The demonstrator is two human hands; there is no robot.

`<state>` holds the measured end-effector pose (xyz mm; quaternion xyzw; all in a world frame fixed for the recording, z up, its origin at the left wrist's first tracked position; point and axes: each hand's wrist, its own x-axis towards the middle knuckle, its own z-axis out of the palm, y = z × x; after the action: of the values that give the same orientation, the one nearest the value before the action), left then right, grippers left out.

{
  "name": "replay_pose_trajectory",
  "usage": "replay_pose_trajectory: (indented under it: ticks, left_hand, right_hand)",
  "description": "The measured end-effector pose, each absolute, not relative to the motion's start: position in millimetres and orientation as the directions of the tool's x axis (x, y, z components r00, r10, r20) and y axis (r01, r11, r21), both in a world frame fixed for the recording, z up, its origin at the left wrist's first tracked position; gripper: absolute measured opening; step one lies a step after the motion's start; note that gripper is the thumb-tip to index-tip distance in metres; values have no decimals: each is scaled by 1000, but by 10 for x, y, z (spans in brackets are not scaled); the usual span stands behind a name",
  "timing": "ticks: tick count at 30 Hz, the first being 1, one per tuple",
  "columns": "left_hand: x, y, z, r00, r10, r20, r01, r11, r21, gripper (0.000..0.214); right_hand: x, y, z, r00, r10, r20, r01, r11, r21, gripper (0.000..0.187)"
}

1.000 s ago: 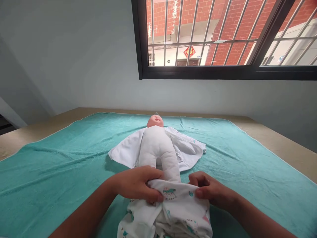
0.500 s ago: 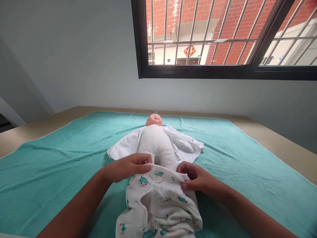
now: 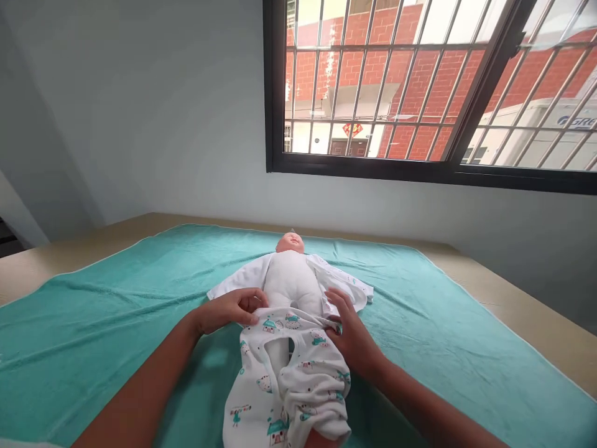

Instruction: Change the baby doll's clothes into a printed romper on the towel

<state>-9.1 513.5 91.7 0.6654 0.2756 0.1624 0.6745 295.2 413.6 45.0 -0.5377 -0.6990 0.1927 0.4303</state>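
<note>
- Trousers [image 3: 289,367], the white printed pair, are on over the doll [image 3: 291,280]. The waistband sits right at its hips, stretched between the two hands. The rest of the pair bunches up on the near side of both hands, towards the camera.
- Left hand [image 3: 231,309] is curled closed, fingertips pinching the waistband at the hip on its side.
- Right hand [image 3: 347,330] lies flatter on the other hip, fingers stretched forward over the band edge. From the head cam I can't tell if the thumb is hooked under the fabric or if the hand is only pressing down.
- Doll is on its back just beyond the fingertips, head farthest away. It lies on an open white top [image 3: 237,283] whose flaps spread out past either hand. All of it is on a teal towel [image 3: 116,311].
- There's a gap in the front of the pair, just nearer than the left hand, showing white underneath. Can't tell if that's doll or lining.
- My read: this is the late part of pulling the trousers up. The band is at the waist but not squared off yet.
- Next move, I reckon, calls for a proper pinch from the right hand, then an even tug from both so the band sits level. After that, the bunched fabric near the wrists wants smoothing down the legs.
</note>
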Motion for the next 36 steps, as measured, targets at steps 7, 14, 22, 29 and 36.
replay_pose_trajectory:
  ticks: [7,14,22,29,36]
  left_hand:
    - [-24,5211,699,619,785,-9,170,-123,978,31]
    - [311,5240,432,154,936,317,151,-340,928,19]
    - [311,5327,361,79,973,216,202,-228,952,51]
    - [284,5297,367,257,954,154,96,-183,978,50]
    - [267,5276,406,449,892,48,-149,23,989,40]
  right_hand:
    - [2889,4359,492,-127,914,386,628,375,-681,62]
    - [2713,4699,514,217,912,349,468,216,-857,22]
    - [2618,4832,358,253,938,238,322,151,-935,24]
    - [2817,4692,271,188,959,212,291,152,-945,22]
    - [2942,4610,230,164,972,167,285,116,-952,26]
